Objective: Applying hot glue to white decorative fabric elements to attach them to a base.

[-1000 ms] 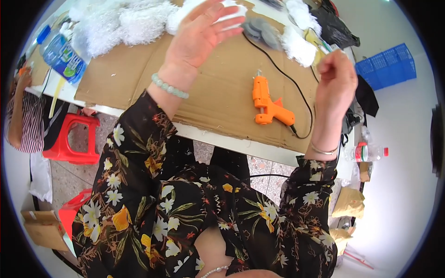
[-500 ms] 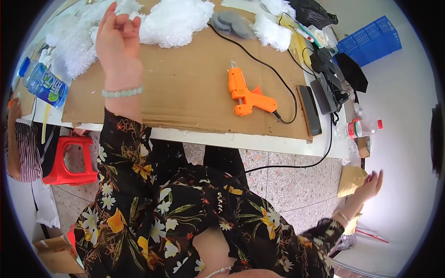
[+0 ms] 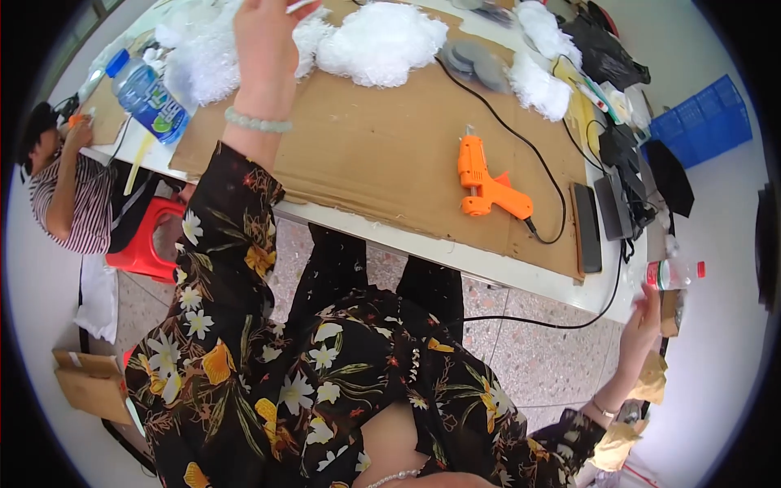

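My left hand (image 3: 267,50) reaches over the far left of the table, beside the fluffy white tufts (image 3: 381,42). The upper edge cuts off most of its fingers. The visible fingers bend around a small white piece (image 3: 299,6), too cut off to name. Off the table's right end, my right hand (image 3: 645,319) holds nothing, fingers loosely extended, just below a clear bottle with a red cap (image 3: 669,275). On the cardboard sheet (image 3: 366,146) lies an orange glue gun (image 3: 488,183), its nozzle pointing away from me; neither hand touches it.
Grey discs (image 3: 476,65) lie beyond the glue gun. A blue-capped bottle (image 3: 150,102) stands at the left. Black cables run past a dark flat box (image 3: 586,228) on the right. A blue crate (image 3: 704,122) is behind. Another person (image 3: 77,175) sits far left, near a red stool (image 3: 150,240).
The view has swung left, so the table appears farther right. My left hand has reached farther away and bent its fingers around something white. My right hand has risen nearer the red-capped bottle.
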Demonstrator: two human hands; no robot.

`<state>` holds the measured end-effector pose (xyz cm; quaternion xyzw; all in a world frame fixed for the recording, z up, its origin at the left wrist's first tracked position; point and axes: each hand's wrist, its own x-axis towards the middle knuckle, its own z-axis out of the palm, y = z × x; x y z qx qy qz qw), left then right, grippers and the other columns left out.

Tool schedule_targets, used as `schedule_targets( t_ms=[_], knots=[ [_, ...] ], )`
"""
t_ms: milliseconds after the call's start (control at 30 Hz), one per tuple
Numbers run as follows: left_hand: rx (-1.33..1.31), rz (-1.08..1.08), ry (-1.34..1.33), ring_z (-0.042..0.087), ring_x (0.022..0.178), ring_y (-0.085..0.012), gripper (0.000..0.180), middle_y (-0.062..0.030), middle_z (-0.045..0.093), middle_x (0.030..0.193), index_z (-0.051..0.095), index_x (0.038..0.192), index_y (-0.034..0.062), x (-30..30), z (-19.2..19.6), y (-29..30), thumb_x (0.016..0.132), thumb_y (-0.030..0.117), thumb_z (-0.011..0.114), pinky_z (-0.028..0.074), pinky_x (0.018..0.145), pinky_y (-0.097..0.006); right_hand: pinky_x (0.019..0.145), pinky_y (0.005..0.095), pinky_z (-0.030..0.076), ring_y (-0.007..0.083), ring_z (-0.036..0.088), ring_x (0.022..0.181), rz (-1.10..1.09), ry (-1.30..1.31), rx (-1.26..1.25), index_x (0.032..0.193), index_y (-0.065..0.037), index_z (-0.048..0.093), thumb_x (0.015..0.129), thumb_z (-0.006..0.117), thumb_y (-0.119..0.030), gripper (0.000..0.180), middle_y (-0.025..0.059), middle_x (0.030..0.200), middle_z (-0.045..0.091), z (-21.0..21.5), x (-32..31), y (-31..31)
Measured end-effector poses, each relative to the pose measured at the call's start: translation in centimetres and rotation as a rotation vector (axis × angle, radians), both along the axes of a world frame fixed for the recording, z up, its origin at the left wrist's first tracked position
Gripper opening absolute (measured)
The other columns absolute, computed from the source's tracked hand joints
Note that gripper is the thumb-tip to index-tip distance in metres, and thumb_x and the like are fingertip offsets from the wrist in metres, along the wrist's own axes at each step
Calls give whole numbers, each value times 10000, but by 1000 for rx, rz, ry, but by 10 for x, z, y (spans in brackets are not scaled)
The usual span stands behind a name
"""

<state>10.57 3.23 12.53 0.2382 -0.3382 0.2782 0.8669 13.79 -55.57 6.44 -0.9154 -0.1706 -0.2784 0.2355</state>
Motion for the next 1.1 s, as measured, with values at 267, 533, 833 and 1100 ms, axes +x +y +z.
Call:
schedule_targets(
  t_ms=[267,533,833,1100],
  knots=[
    [1384,1454,664,652,928,-234,302,-77,687,899,656,1073,68,49,-25,24,833,246,698,512,803,-361,723,273,420,186,511,739,617,-54,203,795,16,520,778,479,65,65,95,774,507,11,77,146],
    [1989,1542,901,656,867,-310,380,-88,707,890,698,1042,158,103,-29,6,764,418,705,522,755,-407,568,264,344,99,393,624,663,103,365,744,-8,474,903,502,-70,173,26,655,423,-14,125,197],
    [1063,1127,837,617,770,-109,278,-29,691,912,692,1055,11,116,2,67,858,207,690,492,680,-262,639,246,428,112,513,687,614,-11,349,857,18,580,927,537,-55,111,41,743,553,-29,124,198],
    [730,611,823,672,815,-137,235,-59,707,915,685,1027,2,44,-7,-40,837,141,700,523,692,-258,777,260,489,144,618,831,754,250,413,1124,7,638,834,620,29,292,79,954,664,-27,102,209]
  ],
)
